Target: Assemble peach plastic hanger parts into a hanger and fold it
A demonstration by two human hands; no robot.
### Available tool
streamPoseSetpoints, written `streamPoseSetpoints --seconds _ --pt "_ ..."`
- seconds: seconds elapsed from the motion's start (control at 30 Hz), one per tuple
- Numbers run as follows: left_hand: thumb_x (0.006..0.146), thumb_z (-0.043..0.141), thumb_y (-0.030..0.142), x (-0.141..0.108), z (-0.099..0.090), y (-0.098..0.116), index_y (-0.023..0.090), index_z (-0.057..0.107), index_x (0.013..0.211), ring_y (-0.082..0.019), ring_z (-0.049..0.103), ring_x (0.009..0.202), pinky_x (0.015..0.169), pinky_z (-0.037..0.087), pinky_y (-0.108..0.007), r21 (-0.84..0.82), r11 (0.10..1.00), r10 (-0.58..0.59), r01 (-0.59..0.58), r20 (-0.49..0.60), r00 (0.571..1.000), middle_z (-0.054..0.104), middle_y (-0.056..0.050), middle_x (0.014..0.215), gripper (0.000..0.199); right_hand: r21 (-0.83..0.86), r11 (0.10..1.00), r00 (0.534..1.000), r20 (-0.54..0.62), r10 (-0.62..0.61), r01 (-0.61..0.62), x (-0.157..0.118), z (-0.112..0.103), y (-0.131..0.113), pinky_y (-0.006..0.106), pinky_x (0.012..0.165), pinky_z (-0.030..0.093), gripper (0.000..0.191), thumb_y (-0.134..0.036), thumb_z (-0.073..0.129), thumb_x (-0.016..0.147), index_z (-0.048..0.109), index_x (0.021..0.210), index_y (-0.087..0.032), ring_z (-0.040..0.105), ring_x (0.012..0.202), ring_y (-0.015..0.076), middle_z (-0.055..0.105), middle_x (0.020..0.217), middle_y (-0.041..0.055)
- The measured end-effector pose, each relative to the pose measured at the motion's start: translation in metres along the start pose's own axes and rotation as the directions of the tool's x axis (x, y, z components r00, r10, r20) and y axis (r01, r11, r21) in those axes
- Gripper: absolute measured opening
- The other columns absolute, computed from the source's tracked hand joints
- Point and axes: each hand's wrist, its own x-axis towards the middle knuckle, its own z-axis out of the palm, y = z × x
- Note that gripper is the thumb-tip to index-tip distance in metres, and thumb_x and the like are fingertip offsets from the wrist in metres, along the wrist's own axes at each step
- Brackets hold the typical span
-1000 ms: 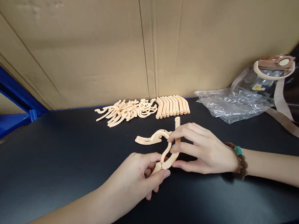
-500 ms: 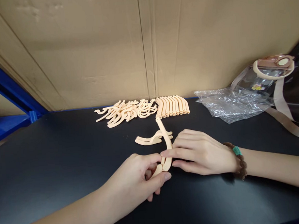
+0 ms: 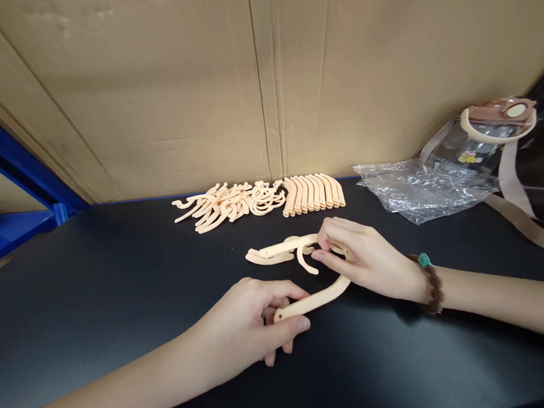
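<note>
In the head view, your left hand (image 3: 256, 317) holds the end of the lower arm of a cream hanger (image 3: 322, 295), its grip closed with the thumb in front and the fingers behind; a small round hole shows at that end. Your right hand (image 3: 369, 259) has its grip closed on the hanger's right part, the fingers hiding much of the middle. The upper arm points left, and a curved hook (image 3: 306, 262) hangs below it. The hanger is between your two hands, above the black surface (image 3: 118, 270). Just behind it, and partly covered by the upper arm, a second hanger (image 3: 276, 260) lies on the surface. Farther back, from left to right, are a heap of loose pieces (image 3: 220, 204), a cluster of round hooks (image 3: 268, 198) and a neat row of bent arms (image 3: 315, 193), all near the cardboard (image 3: 153, 100). At the right, a clear plastic bag (image 3: 406, 188) lies in front of a bottle (image 3: 479, 136) with a pale strap (image 3: 516, 180). A brown band (image 3: 434, 292) circles your right wrist. A blue frame (image 3: 17, 163) stands at the far left.
</note>
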Motion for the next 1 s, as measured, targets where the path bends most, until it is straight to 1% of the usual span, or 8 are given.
streamPoseSetpoints --seconds 0.07,0.17,0.33,0.53,0.7,0.8,0.93,1.0 --pt "0.088 0.058 0.036 0.003 -0.003 -0.003 0.018 0.065 0.101 -0.005 0.051 0.041 0.042 0.041 -0.013 -0.128 0.992 -0.018 0.02 0.021 1.0 0.059 0.007 0.059 0.024 0.021 0.999 1.0 0.001 0.026 -0.026 0.001 0.001 0.001 0.025 0.063 0.035 0.019 -0.026 0.053 0.094 0.043 0.078 -0.022 0.046 0.069 0.0118 0.05 0.074 -0.0036" --pt "0.088 0.059 0.041 0.008 -0.008 -0.006 0.017 0.063 0.097 -0.006 0.053 0.04 0.04 0.041 -0.013 -0.283 0.959 -0.018 0.022 0.017 1.0 0.059 0.006 0.058 0.027 0.021 1.0 1.0 -0.012 0.005 -0.005 0.002 0.001 0.001 0.025 0.065 0.036 0.019 -0.027 0.054 0.094 0.043 0.079 -0.022 0.045 0.069 0.0114 0.049 0.074 -0.0039" --pt "0.085 0.063 0.044 0.012 -0.012 -0.007 0.014 0.061 0.086 -0.006 0.053 0.038 0.038 0.043 -0.014 -0.414 0.91 0.017 -0.029 -0.033 0.999 0.059 0.005 0.058 0.03 0.039 0.999 0.999 -0.031 -0.03 0.031 0.0 -0.001 0.0 0.025 0.068 0.037 0.018 -0.028 0.052 0.095 0.044 0.081 -0.021 0.045 0.071 0.011 0.05 0.077 -0.0032" --pt "0.086 0.063 0.044 0.009 -0.014 -0.003 0.012 0.06 0.077 -0.005 0.051 0.039 0.041 0.042 -0.014 -0.418 0.908 -0.024 -0.02 -0.098 0.995 0.055 0.004 0.056 0.034 0.049 0.997 0.998 -0.004 -0.056 0.056 -0.002 -0.003 0.001 0.028 0.071 0.04 0.016 -0.032 0.05 0.096 0.046 0.085 -0.021 0.05 0.074 0.0123 0.054 0.084 -0.0009" --pt "0.086 0.063 0.043 0.008 -0.014 -0.002 0.013 0.058 0.074 -0.005 0.052 0.04 0.041 0.044 -0.015 -0.421 0.907 -0.023 -0.02 -0.098 0.995 0.056 0.004 0.057 0.033 0.091 0.994 0.997 0.033 -0.063 0.06 -0.002 -0.003 0.001 0.027 0.068 0.042 0.014 -0.033 0.052 0.095 0.045 0.088 -0.022 0.05 0.075 0.013 0.054 0.088 0.0002" --pt "0.084 0.065 0.043 0.009 -0.013 -0.002 0.014 0.06 0.079 -0.006 0.052 0.04 0.041 0.044 -0.016 -0.424 0.905 -0.004 -0.035 -0.09 0.996 0.057 0.005 0.058 0.031 0.092 0.992 0.995 0.046 -0.091 0.086 -0.001 -0.004 0.001 0.029 0.072 0.044 0.014 -0.034 0.051 0.095 0.046 0.09 -0.022 0.052 0.079 0.014 0.055 0.091 0.0014" --pt "0.083 0.065 0.043 0.008 -0.014 -0.002 0.014 0.059 0.077 -0.005 0.051 0.041 0.04 0.044 -0.016 -0.411 0.911 0.004 -0.038 -0.082 0.997 0.057 0.006 0.058 0.03 0.047 0.986 0.98 0.114 -0.165 0.161 -0.001 -0.004 -0.001 0.032 0.077 0.045 0.029 -0.045 0.064 0.086 0.049 0.092 -0.021 0.054 0.088 0.0165 0.057 0.105 0.0047" --pt "0.083 0.065 0.043 0.008 -0.014 -0.002 0.014 0.058 0.075 -0.005 0.052 0.042 0.041 0.044 -0.016 -0.395 0.918 0.001 -0.033 -0.082 0.997 0.057 0.005 0.059 0.031 0.002 0.982 0.972 0.138 -0.189 0.19 -0.001 -0.004 -0.001 0.033 0.081 0.044 0.032 -0.045 0.07 0.082 0.051 0.092 -0.021 0.054 0.092 0.0173 0.056 0.112 0.0057"
